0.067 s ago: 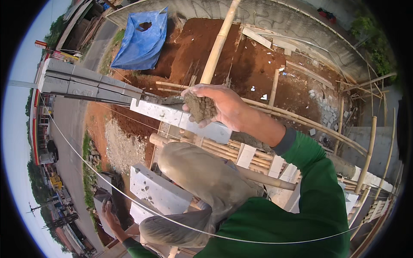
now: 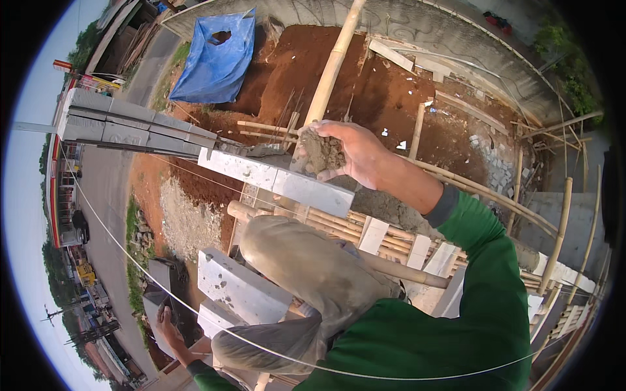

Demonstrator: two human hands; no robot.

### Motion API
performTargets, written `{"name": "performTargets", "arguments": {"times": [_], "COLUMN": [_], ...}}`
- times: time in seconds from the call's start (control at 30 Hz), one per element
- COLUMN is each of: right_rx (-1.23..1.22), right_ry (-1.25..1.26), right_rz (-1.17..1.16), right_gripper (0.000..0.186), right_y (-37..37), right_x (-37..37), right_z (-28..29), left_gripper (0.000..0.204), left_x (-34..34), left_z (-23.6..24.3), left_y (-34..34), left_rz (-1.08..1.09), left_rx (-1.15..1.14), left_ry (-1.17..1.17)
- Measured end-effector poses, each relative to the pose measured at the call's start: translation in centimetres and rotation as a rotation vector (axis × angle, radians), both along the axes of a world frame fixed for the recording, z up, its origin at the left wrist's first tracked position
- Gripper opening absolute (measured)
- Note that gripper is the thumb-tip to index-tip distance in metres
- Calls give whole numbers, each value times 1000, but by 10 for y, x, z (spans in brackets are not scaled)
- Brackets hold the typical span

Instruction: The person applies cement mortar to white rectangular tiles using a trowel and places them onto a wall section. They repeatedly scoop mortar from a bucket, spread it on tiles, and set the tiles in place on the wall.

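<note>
A lump of wet grey mortar (image 2: 322,154) sits in my right hand (image 2: 366,156), the fingers curled around it. That hand is above the far edge of a row of white blocks (image 2: 306,190), beside a strip of spread mortar (image 2: 394,207). At the lower left, my left hand (image 2: 172,333) rests with bent fingers at the edge of a flat-sided grey thing (image 2: 154,306). I cannot make out what that grey thing is. White blocks with mortar spots (image 2: 238,287) lie between my left hand and my bent knee.
A taut white string (image 2: 195,314) crosses in front of me. Bamboo poles (image 2: 339,58) rise past the wall and run below it. Stacked grey blocks (image 2: 124,124) stand at the far left. Beyond are red soil, a blue tarp (image 2: 215,58) and a street far below.
My right hand has shifted a little to the right with the mortar, uncovering more of the white block beneath. My left hand has hardly moved.
</note>
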State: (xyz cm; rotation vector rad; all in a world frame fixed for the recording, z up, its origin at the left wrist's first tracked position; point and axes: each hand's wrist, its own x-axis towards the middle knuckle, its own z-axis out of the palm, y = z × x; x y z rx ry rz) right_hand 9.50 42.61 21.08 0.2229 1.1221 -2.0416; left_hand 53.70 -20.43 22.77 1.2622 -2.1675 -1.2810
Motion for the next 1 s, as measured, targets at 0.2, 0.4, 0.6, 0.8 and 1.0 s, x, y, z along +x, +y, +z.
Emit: {"name": "performTargets", "arguments": {"times": [0.2, 0.4, 0.6, 0.8, 1.0], "right_rx": [325, 901, 1296, 1009, 818], "right_ry": [145, 1599, 975, 875, 1297], "right_rz": [-385, -1304, 371, 4, -167], "right_gripper": [32, 32, 33, 27, 27], "right_y": [99, 123, 31, 20, -93], "right_x": [-108, -149, -4, -112, -157], "right_z": [-3, -20, -266, -218, -228], "left_gripper": [35, 25, 35, 38, 50], "left_x": [46, 46, -17, -99, -204], "left_z": [6, 34, 9, 82, 65], "left_y": [-40, -43, 9, 70, 131], "left_rz": [295, 418, 200, -50, -528], "left_rx": [209, 8, 71, -133, 135], "left_ry": [110, 59, -2, -121, 106]}}
